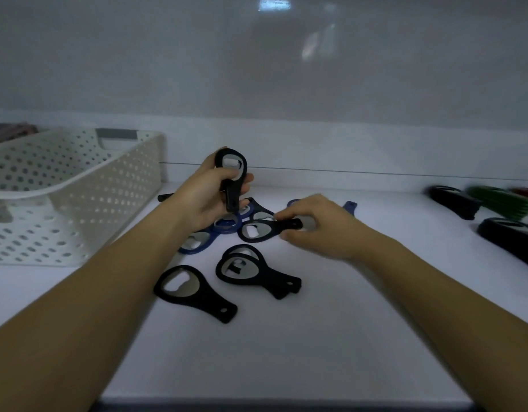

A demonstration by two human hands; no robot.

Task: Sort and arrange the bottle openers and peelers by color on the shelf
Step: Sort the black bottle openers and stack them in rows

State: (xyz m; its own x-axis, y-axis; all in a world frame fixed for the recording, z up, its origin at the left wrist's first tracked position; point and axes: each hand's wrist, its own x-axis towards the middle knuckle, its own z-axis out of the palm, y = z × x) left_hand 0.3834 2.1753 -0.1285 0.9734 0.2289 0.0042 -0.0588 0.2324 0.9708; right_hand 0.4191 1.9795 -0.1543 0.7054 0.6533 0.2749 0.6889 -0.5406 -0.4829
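A white perforated basket (78, 185) sits on the shelf (286, 352), left of the left hand (203, 197). That hand's fingers (247, 178) curl round a black bottle opener (233, 185), held upright. Just below them lie blue bottle openers (224, 227), and nearer the person lie more black openers (194, 292). The right hand (319, 227) pinches the handle of a second black bottle opener (259, 231), which lies flat. Well to its right lie blurred black and green peelers (476, 203).
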